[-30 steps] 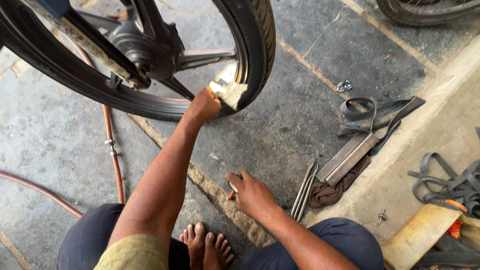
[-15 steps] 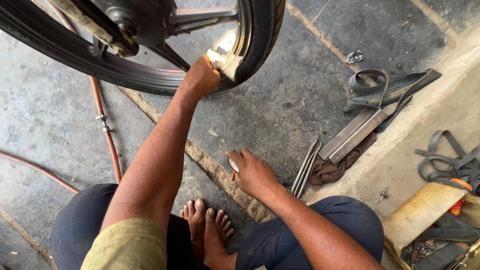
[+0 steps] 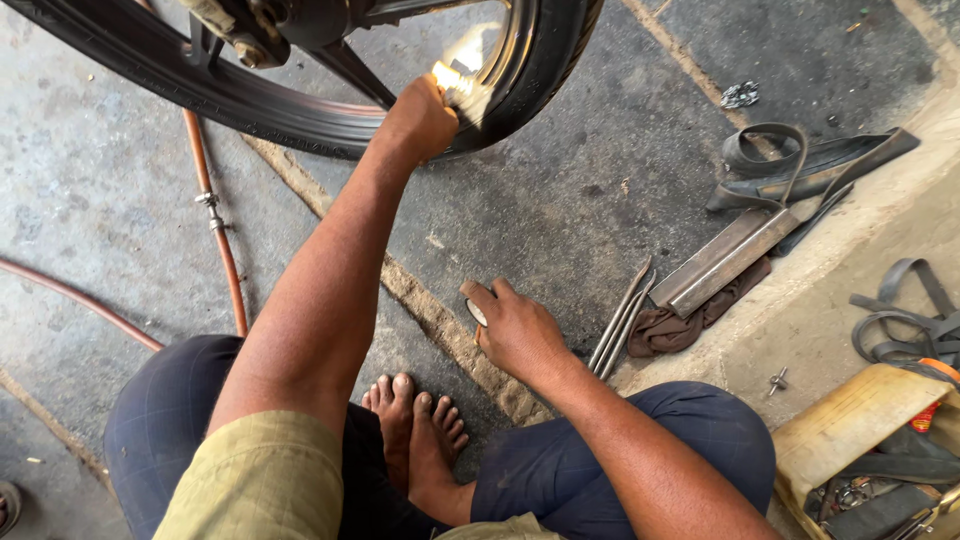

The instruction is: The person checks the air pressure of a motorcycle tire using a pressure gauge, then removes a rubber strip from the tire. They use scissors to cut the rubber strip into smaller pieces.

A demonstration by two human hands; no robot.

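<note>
A black wheel [image 3: 300,90] fills the top of the frame, its tyre curving from the upper left down and back up toward the upper middle, with dark spokes and a hub at the top edge; the inside of the rim shines brightly where light strikes it, near the top centre. The left hand [image 3: 420,118] is raised to that bright spot, fist closed and pressed against the rim, the fingers curled around something small that cannot be made out in the glare. Its arm runs straight and long from the lower left of the frame up to the wheel. The right hand [image 3: 515,330] rests low on the concrete floor [image 3: 560,200] in the middle of the frame, fingers bent and closed over a small pale object [image 3: 478,312] that shows only at its edge between thumb and forefinger. Just to the right of that hand lie two thin metal levers [image 3: 622,318], side by side, and beyond them a flat metal bar [image 3: 735,255] over a dark rag [image 3: 670,325]. Black rubber strips [image 3: 800,160] lie at the upper right. A reddish hose [image 3: 215,215] crosses the floor at the left. The person squats, bare feet [image 3: 415,430] together at the bottom centre.
</note>
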